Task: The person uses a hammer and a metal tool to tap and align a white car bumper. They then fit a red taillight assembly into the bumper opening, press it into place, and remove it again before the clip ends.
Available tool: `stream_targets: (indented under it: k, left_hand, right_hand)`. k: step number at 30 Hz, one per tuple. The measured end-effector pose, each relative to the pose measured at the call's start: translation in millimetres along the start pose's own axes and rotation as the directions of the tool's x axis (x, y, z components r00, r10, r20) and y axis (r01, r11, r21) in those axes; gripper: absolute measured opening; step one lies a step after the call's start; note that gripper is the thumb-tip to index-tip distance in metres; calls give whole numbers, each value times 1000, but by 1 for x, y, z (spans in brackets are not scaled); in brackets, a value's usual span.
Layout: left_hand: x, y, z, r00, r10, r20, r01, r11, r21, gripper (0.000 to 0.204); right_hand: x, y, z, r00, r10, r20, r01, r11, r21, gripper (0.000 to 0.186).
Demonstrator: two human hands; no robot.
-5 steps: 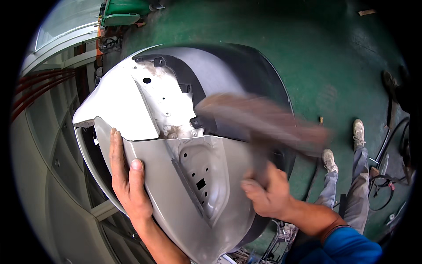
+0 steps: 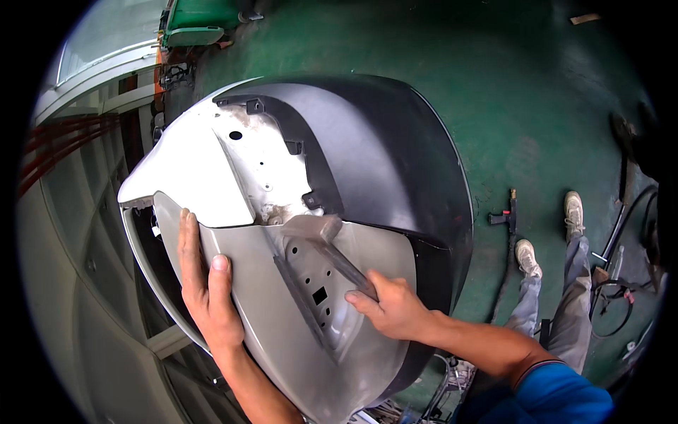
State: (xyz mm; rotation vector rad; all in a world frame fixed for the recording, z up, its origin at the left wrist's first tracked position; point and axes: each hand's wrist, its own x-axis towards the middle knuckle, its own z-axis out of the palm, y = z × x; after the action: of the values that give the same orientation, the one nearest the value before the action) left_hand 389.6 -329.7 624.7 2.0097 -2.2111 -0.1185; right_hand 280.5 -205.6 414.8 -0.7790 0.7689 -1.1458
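My left hand (image 2: 212, 297) lies along the left edge of a grey painted body panel (image 2: 367, 353), fingers extended. My right hand (image 2: 388, 307) grips the handle of a hammer (image 2: 311, 230), whose head is at the seam between the grey panel and the white panel (image 2: 183, 184), over the top of a recess with several holes. Whether the head touches the metal I cannot tell. Black trim (image 2: 388, 155) curves round the upper right of the assembly.
A black tool (image 2: 505, 219) with a hose lies on the green floor (image 2: 522, 92). Two grey-trousered legs (image 2: 572, 290) show at right, beside metal parts and hoses (image 2: 621, 304). Panels and red tubes (image 2: 63, 141) fill the left; a green object (image 2: 194, 25) stands at top.
The hammer, blurred above the black trim earlier, has swung left to the seam. My right hand has moved left with it; my left hand stays on the panel.
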Motion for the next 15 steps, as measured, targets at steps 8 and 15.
stream_targets:
  k: [8, 15]
  left_hand:
    - [1, 6, 6, 1000, -5, -7, 5, 1000, 6, 67]
    - [-8, -34, -28, 998, 8, -58, -5, 998, 57, 59]
  right_hand:
    - [7, -9, -2, 993, 110, 49, -107, 991, -76, 34]
    - [-39, -23, -58, 994, 108, -22, -102, 977, 185, 33]
